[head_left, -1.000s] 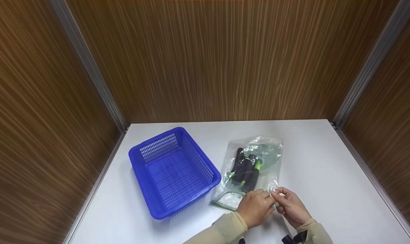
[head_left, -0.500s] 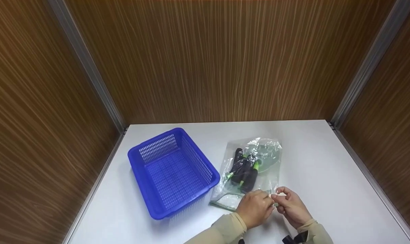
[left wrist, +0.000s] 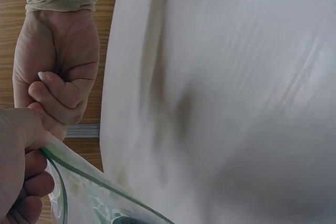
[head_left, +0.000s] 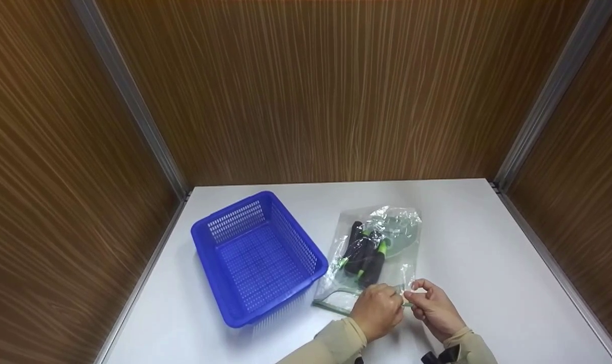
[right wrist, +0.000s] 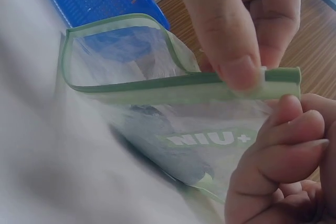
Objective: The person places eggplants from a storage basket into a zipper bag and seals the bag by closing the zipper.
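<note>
A clear zip bag (head_left: 404,265) with a green zip edge lies on the white table. Inside are several black-handled items (head_left: 372,268) with bright green parts; their kind is unclear through the plastic. The left hand (head_left: 378,312) pinches the zip edge, its thumb beside a small whitish slider (right wrist: 263,75) in the right wrist view. Just right of it, the right hand (head_left: 436,311) pinches the bag's near right corner with curled fingers. Left of the hands, the bag's mouth (right wrist: 121,51) gapes. In the left wrist view, both hands meet at the bag's corner.
A blue plastic basket (head_left: 212,275) with perforated sides stands left of the bag, its rim close to the bag's left side. Wood-grain panels (head_left: 306,91) enclose the table at the back and both sides.
The left hand has slid slightly left along the zip edge, away from the right hand. A short green strip of edge now shows between them. The right hand stays put.
</note>
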